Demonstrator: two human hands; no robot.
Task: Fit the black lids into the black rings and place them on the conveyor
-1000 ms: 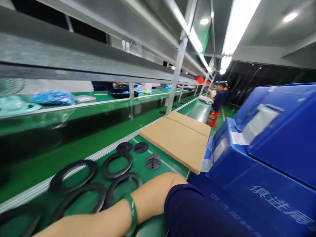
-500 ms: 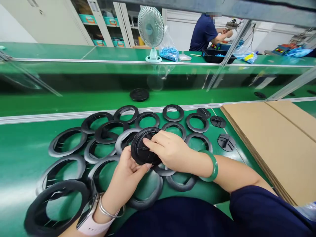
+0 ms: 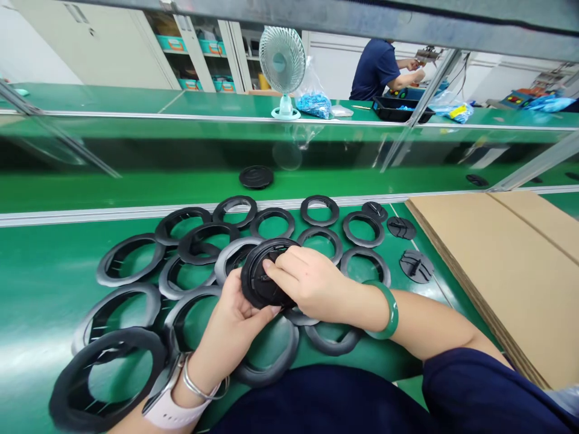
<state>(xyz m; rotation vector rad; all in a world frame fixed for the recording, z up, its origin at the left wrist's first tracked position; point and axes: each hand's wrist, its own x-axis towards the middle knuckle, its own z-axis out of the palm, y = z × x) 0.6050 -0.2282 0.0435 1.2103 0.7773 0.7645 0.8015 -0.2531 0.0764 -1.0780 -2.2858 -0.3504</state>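
Observation:
A black ring point(image 3: 246, 278) is tilted up over the table in my left hand point(image 3: 237, 325), whose fingers wrap its lower left side with the thumb along the bottom edge. Inside that ring sits a round black disc point(image 3: 266, 289). My right hand point(image 3: 314, 282) is closed over the middle of the disc, thumb and fingers pinching at its centre and covering part of it. Several loose black rings point(image 3: 363, 230) lie around and under both hands, some overlapping. To the right are three ribbed black discs, the nearest disc point(image 3: 417, 266) looking greyer in the light.
Stacked brown cardboard point(image 3: 502, 253) covers the table's right side. On the green belt point(image 3: 181, 191) beyond the metal rail lies a round black piece point(image 3: 256, 177). A fan point(image 3: 282, 66), a bag of blue pieces point(image 3: 314, 103) and a black tray point(image 3: 398, 111) stand on the far shelf; a co-worker point(image 3: 373, 69) sits behind.
The whole view has shifted slightly downward as the head moved. Both hands keep their hold on the ring and disc; the right fingers have moved only a little.

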